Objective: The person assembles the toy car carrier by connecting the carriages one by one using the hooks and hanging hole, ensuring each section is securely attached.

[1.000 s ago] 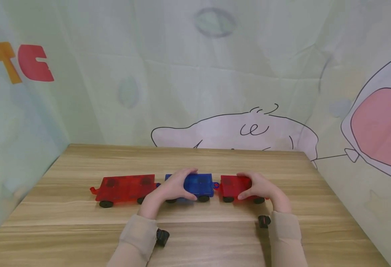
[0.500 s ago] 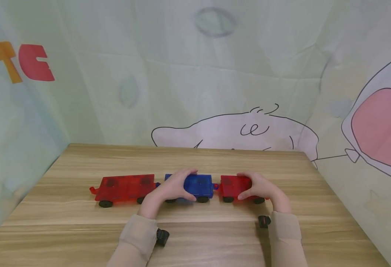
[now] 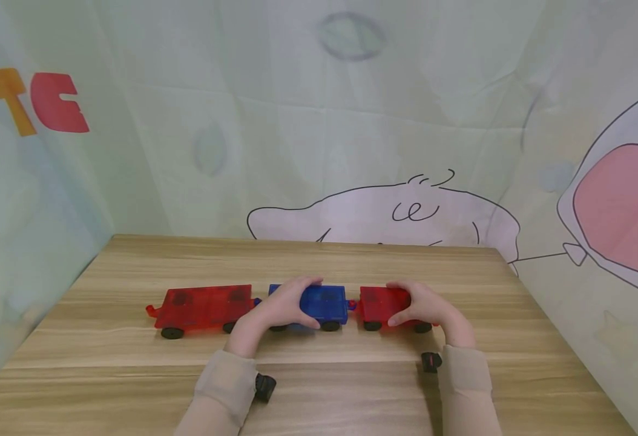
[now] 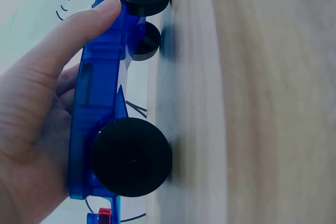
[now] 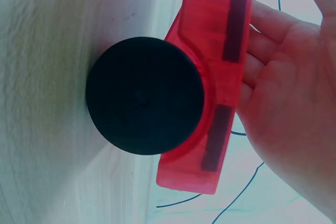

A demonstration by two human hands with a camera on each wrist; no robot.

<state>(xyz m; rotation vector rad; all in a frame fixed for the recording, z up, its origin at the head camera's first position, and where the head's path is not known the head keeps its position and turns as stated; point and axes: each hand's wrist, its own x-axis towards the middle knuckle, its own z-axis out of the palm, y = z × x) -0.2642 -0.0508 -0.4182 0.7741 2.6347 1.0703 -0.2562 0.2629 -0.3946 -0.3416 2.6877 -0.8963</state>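
Note:
Three wheeled toy train cars stand in a row on the wooden table (image 3: 319,260). My left hand (image 3: 286,303) grips the translucent blue car (image 3: 327,301) in the middle from above, thumb on its near side, as the left wrist view shows. At the right, my right hand (image 3: 430,303) holds the shorter red car (image 3: 376,303) across its top. Between these two, the blue ring (image 3: 351,305) sits at the red car's hook, seemingly around it. The longer red car (image 3: 204,310) is at the left, by a blue coupling (image 3: 256,301) partly behind my left wrist.
A black wrist camera (image 3: 265,387) shows beside my left sleeve, another black camera (image 3: 431,362) beside the right one. Behind the table hangs a printed cloth (image 3: 188,121). The long red car's hook (image 3: 151,311) sticks out to the left.
The blue car's right end and its ring have come down slightly onto the short red car's hook. The long red car has shifted a touch to the left. Both hands keep their grips.

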